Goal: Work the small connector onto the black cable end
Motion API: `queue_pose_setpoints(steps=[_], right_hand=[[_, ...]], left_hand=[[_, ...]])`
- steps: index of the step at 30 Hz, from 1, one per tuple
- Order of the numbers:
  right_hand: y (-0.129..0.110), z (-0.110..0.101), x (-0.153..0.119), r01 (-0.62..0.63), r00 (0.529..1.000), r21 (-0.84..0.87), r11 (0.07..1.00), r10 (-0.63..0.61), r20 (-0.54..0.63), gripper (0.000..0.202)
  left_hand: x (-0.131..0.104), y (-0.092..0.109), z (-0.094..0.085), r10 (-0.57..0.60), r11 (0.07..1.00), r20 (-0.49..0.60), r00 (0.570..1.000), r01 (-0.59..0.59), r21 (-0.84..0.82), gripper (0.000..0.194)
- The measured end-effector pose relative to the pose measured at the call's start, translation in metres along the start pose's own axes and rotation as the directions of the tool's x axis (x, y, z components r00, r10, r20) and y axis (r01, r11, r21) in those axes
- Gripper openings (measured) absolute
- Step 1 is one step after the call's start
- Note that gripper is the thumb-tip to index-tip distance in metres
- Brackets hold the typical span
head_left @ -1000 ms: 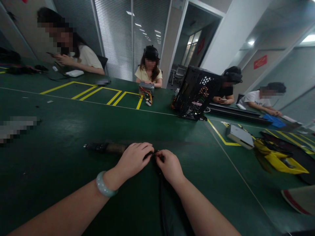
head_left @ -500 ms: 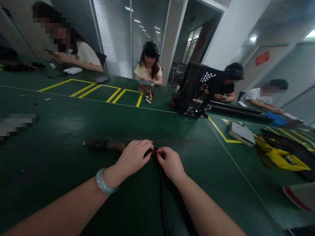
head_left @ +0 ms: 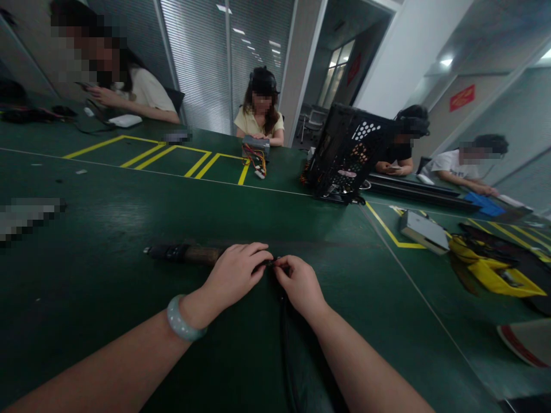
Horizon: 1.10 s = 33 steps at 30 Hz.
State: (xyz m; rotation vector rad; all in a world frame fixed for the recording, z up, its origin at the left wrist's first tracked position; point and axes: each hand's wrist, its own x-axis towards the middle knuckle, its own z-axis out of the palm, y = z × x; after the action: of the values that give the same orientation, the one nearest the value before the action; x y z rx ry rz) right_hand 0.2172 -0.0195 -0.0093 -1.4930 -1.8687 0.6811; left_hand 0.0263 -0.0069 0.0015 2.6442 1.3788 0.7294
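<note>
Head view: left hand (head_left: 235, 275) closed over the dark cylindrical tool (head_left: 200, 256). Right hand (head_left: 303, 287) has fingers pinched at its tail, near black cable (head_left: 284, 338); pinched part hidden.

Green tabletop (head_left: 129, 212), marked in yellow tape (head_left: 200, 164), with electronics parts.
Near centre: one dark cylindrical tool (head_left: 185, 254), lying lengthwise, tip left; one black cable (head_left: 286, 344), running nearward. Far centre: one grey metal box (head_left: 257, 147) with coloured wires; to its right, one black perforated case (head_left: 348, 155), upright. Right: one flat grey box (head_left: 424, 231); farther, long black strips (head_left: 413, 192).
</note>
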Motion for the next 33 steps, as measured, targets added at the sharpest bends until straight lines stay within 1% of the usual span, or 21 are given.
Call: queue_pose_setpoints(steps=[5, 10, 17, 22, 27, 33], right_hand=[[-0.0017, -0.0009, -0.0004, -0.035, 0.999, 0.006, 0.999, 0.035, 0.0, 0.014], [0.0019, 0.001, -0.0002, -0.066, 0.998, 0.016, 0.998, 0.065, 0.003, 0.011], [0.003, 0.002, 0.0, -0.015, 1.0, -0.013, 1.0, 0.015, 0.011, 0.013], [0.002, 0.0015, 0.0003, -0.02, 1.0, -0.012, 1.0, 0.02, 0.016, 0.013], [0.0032, 0.0018, -0.0002, -0.016, 1.0, -0.004, 1.0, 0.016, 0.013, 0.014], [0.0027, 0.0016, 0.0002, -0.032, 0.999, 0.0, 0.999, 0.032, 0.02, 0.014]], left_hand=[[-0.0003, -0.0008, 0.0014, -0.02, 1.0, 0.026, 0.999, 0.02, -0.004, 0.016], [0.0009, -0.0001, 0.0012, -0.022, 1.0, 0.021, 1.0, 0.022, -0.007, 0.014], [0.001, 0.0003, -0.0002, -0.003, 1.0, 0.02, 1.0, 0.003, 0.001, 0.02], [0.001, 0.0002, 0.0006, -0.004, 1.0, -0.006, 1.0, 0.004, -0.026, 0.02], [0.002, 0.001, -0.001, -0.018, 0.999, 0.011, 1.0, 0.018, -0.031, 0.014], [0.0004, -0.0004, 0.0005, -0.004, 1.0, 0.002, 1.0, 0.004, -0.031, 0.017]])
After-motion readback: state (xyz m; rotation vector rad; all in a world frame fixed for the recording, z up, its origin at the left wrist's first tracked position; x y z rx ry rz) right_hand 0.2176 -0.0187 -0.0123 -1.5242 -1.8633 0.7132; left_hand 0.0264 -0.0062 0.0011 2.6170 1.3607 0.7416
